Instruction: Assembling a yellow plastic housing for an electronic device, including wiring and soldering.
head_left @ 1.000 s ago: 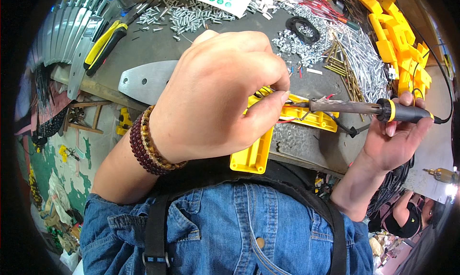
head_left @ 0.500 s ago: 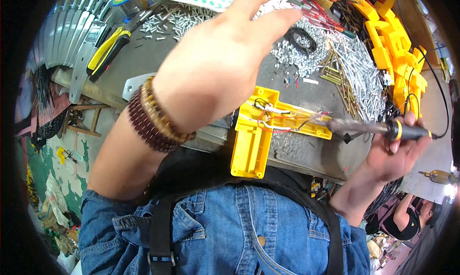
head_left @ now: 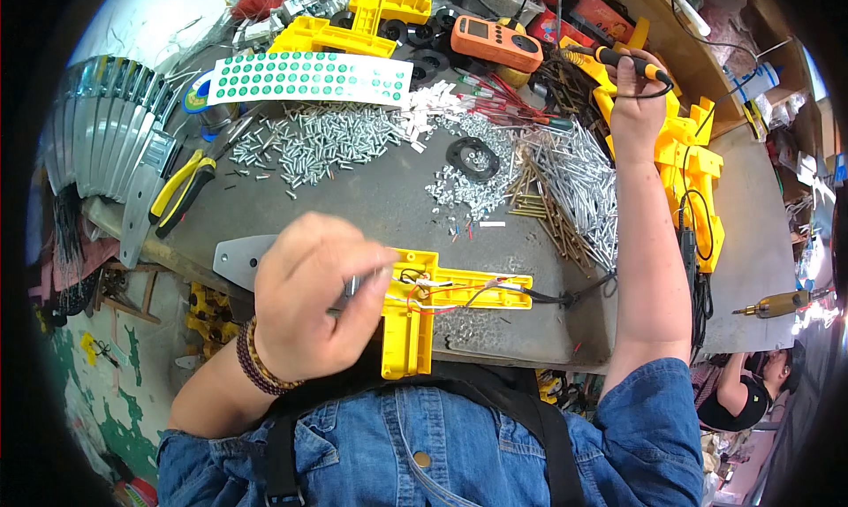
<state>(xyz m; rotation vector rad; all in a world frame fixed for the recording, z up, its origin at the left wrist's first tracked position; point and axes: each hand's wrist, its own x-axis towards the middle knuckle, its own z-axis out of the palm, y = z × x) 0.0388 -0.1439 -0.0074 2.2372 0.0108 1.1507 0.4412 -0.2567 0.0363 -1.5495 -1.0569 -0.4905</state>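
Your left hand sits at the left end of the yellow housing, fingers pinching a small metal part. The housing's long arm runs rightward along the near bench edge. Your right hand, upper right, grips the soldering iron, well apart.

Workshop: bench strewn with screws, pliers, multimeter, yellow plastic parts.
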